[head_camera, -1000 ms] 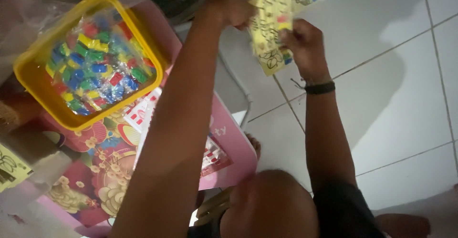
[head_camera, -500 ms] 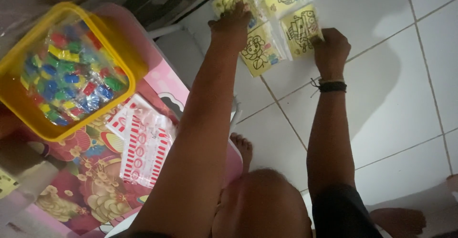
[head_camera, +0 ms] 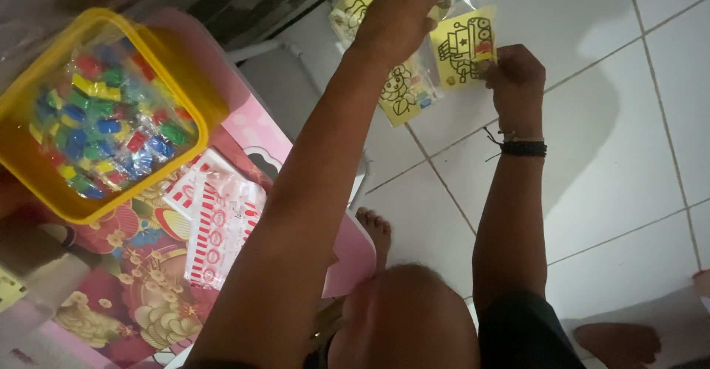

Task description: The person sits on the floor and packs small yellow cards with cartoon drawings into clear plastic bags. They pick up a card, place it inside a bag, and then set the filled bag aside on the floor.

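My left hand [head_camera: 399, 18] reaches out over the floor and grips a bunch of yellow picture cards in clear plastic sleeves [head_camera: 403, 92]; one with a flower drawing hangs below the hand. Just to its right, my right hand [head_camera: 514, 77], with a black band on the wrist, pinches the edge of a single yellow card with a vehicle drawing [head_camera: 462, 47]. Both hands are close together, the cards fanned between them above the white tiles.
A yellow tub [head_camera: 44, 184] full of small coloured blocks stands on a pink low table [head_camera: 255, 129] at left, next to red-and-white striped packets [head_camera: 218, 225]. A bare foot [head_camera: 373, 228] rests on the white tiled floor [head_camera: 621, 154]. My knee [head_camera: 403, 317] fills the bottom.
The hands and cards have dropped lower in the view and spread apart. The right hand now holds the vehicle card separately from the bunch in the left hand.
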